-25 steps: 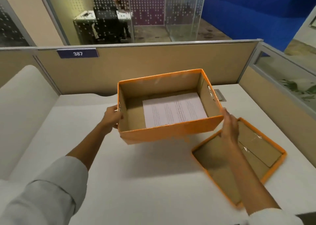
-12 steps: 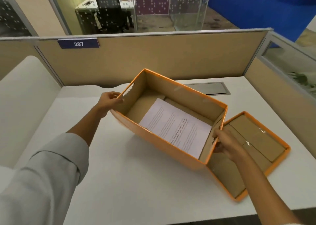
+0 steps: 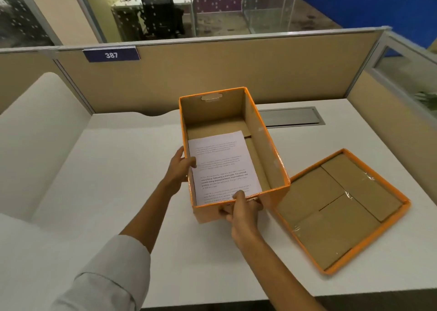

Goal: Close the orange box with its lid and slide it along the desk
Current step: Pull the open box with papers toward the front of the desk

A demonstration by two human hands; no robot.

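Box position: the orange box (image 3: 267, 149) was held open at frame centre on the desk (image 3: 118, 180).
Left hand (image 3: 178, 168): clasped over the left wall.
Right hand (image 3: 241, 210): gripped the near wall.
Lid (image 3: 343, 211): lay upside down at lower right.
Step advice: the box would best be squared before the lid was fitted.
Counts: one box, one lid, one printed sheet (image 3: 222, 166).

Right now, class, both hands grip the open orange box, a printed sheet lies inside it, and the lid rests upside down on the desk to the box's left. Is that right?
One detail is wrong. The head view shows the lid lying upside down on the desk to the right of the orange box, not its left. The left hand and right hand do grip it, with the printed sheet inside.
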